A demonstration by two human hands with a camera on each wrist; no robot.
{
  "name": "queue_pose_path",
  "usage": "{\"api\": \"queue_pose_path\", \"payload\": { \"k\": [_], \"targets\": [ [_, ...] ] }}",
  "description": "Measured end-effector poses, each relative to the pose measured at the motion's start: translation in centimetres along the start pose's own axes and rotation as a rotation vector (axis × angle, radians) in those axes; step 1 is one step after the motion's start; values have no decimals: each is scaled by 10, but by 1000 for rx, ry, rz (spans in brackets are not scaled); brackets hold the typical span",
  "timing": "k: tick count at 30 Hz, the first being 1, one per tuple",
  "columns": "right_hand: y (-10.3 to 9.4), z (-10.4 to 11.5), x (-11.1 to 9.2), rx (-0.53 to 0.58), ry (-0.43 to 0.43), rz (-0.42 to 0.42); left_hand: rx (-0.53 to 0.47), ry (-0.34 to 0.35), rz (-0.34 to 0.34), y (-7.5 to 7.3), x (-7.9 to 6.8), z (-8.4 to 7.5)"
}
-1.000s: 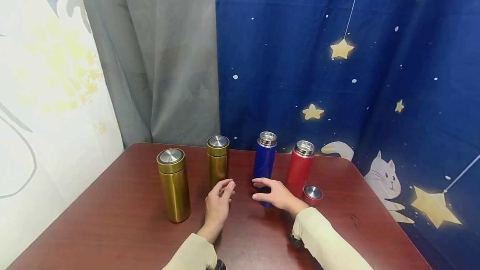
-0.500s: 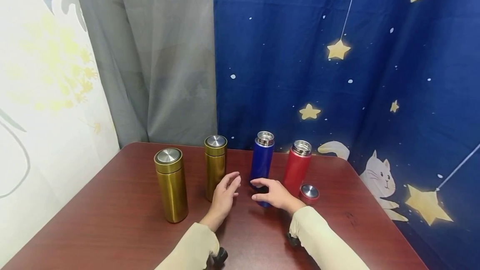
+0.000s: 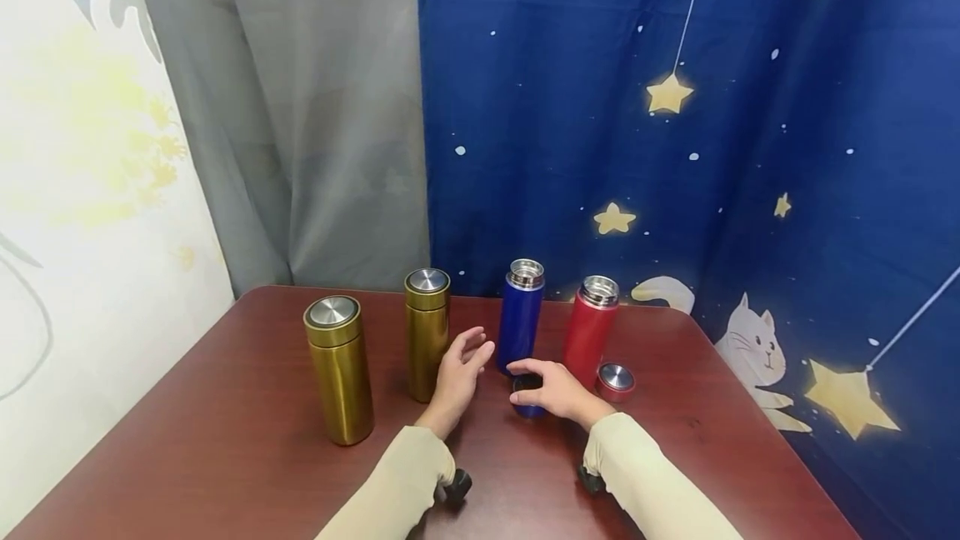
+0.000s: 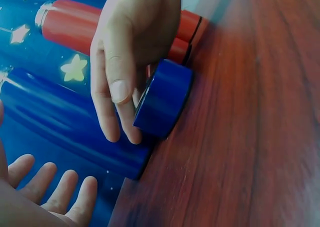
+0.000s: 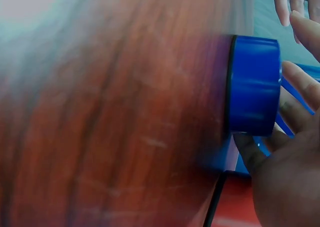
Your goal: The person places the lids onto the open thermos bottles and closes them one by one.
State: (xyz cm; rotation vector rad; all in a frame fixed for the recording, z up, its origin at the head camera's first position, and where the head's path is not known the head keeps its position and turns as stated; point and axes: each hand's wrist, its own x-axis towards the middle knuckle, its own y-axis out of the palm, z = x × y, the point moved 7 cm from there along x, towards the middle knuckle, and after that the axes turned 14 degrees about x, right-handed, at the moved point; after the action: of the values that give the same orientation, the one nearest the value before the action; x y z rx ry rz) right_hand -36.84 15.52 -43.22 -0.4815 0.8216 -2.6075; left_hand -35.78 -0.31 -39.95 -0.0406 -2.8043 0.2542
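Note:
A blue cup lid (image 3: pixel 530 410) lies on the table, partly covered by my right hand (image 3: pixel 561 392). The right fingers and thumb are loosely spread about the lid's top, not closed round it; in the right wrist view the lid (image 5: pixel 254 87) rests on the wood. Behind it stands an uncapped blue vacuum flask (image 3: pixel 520 323), its steel mouth showing. My left hand (image 3: pixel 457 377) is raised left of that flask, fingers extended, holding nothing. The left wrist view shows the blue flask (image 4: pixel 65 119) beyond the left fingertips and the lid (image 4: pixel 165 98) beside the right hand.
To the right stands an uncapped red flask (image 3: pixel 590 336), with its red lid (image 3: pixel 617 382) on the table beside it. Two gold flasks with lids on, a nearer one (image 3: pixel 342 382) and a farther one (image 3: pixel 427 348), stand on the left. Curtains hang behind the table (image 3: pixel 255 440).
My left hand has moved right and forward, from beside the farther gold flask toward the blue flask. The right hand has lifted slightly off the blue lid, more of which now shows.

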Motion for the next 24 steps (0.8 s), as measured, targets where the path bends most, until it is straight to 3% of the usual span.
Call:
{"api": "queue_pose_path", "payload": {
  "k": [5,12,16,24],
  "targets": [
    [-4,-6,-7,-2,22,7,11,0,1,13,12,19],
    [-4,-7,-10,18,14,21,178,18,50,24,20,28],
    [-4,-9,-12,-2,16,30,228,12,68,29,28,28],
    [-5,-11,-17,-19,30,55,202,50,63,39,47,20]
  ]
}}
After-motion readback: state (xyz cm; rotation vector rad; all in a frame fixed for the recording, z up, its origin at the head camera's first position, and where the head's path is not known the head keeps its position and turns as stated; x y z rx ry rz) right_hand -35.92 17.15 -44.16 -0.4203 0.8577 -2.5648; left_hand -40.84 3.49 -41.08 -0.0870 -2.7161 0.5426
